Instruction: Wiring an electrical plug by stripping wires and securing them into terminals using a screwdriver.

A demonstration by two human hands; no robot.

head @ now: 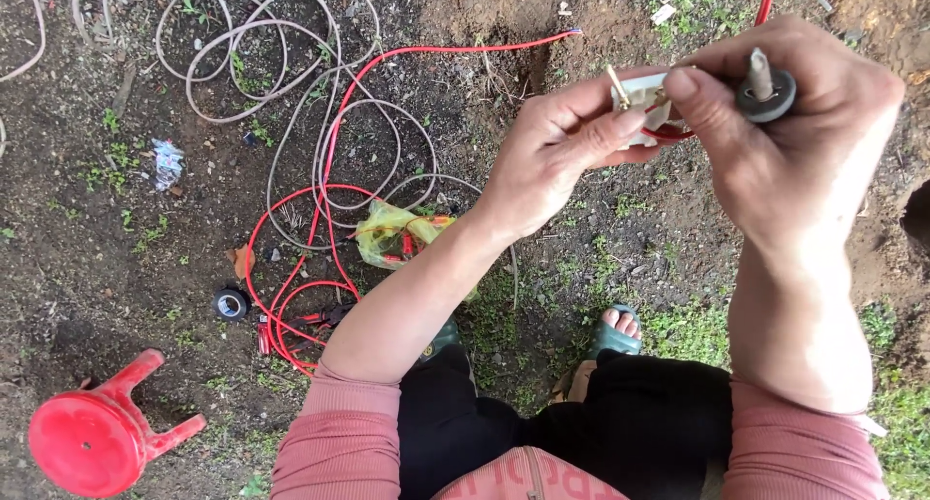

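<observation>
My left hand [562,143] pinches a small white electrical plug [647,103] with a brass prong sticking up from it. A red wire [668,132] runs into the plug between my fingers. My right hand [794,132] meets the left at the plug and grips a screwdriver [765,88], whose round dark handle end points up toward me. The screwdriver's tip is hidden behind my fingers.
Below lies bare soil with grass patches. Coils of beige cable [291,64] and red wire [310,267] spread at the left. A yellow plastic bag [392,231], a black tape roll [231,304], an overturned red stool [92,432] and my sandalled foot [612,330] are nearby.
</observation>
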